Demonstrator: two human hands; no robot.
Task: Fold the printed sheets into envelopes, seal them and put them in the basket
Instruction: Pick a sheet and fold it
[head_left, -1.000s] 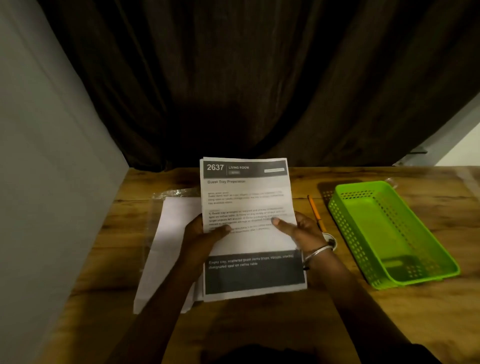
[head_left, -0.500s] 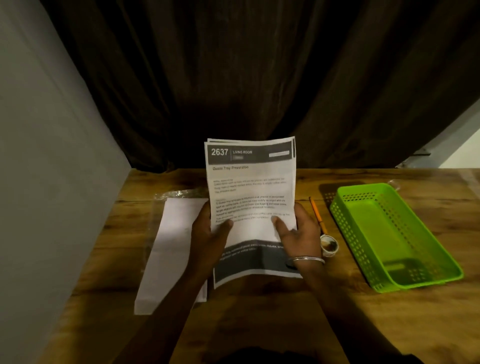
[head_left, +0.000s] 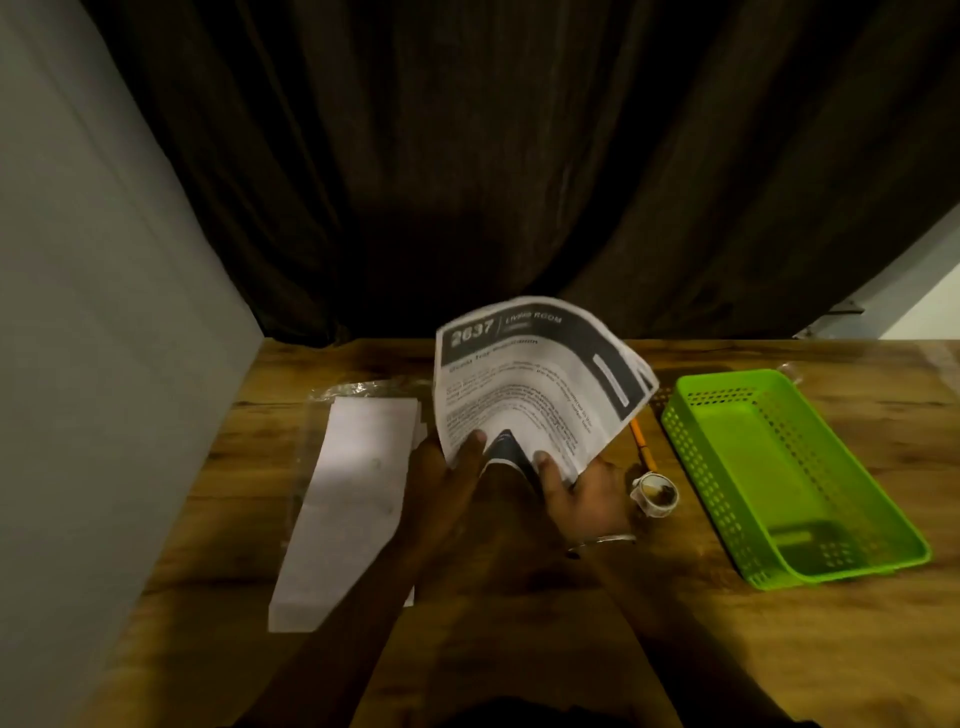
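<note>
I hold a bundle of printed sheets (head_left: 524, 384), headed "2637 Living Room", above the middle of the wooden table (head_left: 545, 639). My left hand (head_left: 449, 478) pinches the bundle's lower left edge, thumb on top. My right hand (head_left: 574, 486) grips its lower right part. The sheets bend over and fan to the right, and the dark bottom band curls between my thumbs. The green plastic basket (head_left: 779, 473) stands empty on the right. A stack of white paper or envelopes (head_left: 353, 493) lies on the left.
A small roll of tape (head_left: 655, 493) and an orange pencil (head_left: 642, 444) lie between my right hand and the basket. Clear plastic wrap (head_left: 358, 388) sits behind the white stack. A grey wall runs along the left, a dark curtain hangs behind.
The sheets were upright and flat a second ago. Now their top bends down to the right, the bottom curls up, and my hands have drawn closer together.
</note>
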